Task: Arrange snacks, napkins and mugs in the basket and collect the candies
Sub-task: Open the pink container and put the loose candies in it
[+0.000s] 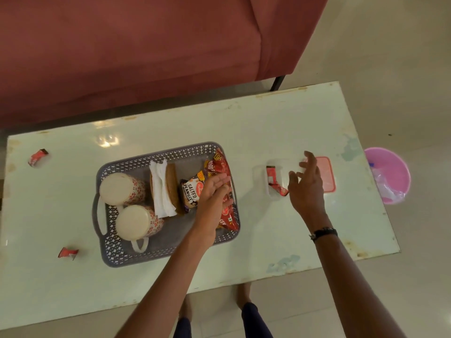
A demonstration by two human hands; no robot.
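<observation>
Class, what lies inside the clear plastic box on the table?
Inside the clear plastic box lie red candy wrappers. The right hand covers its right part, hiding anything there.

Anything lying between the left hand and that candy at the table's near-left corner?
Yes: the grey basket with its two mugs sits between the left hand and the near-left candy; reaching means passing over or around it.

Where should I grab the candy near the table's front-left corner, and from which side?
Pinch the candy across its short width, coming straight down from above. It lies flat and alone on the table, left of the basket, so nothing seems to block a top pinch.
</observation>
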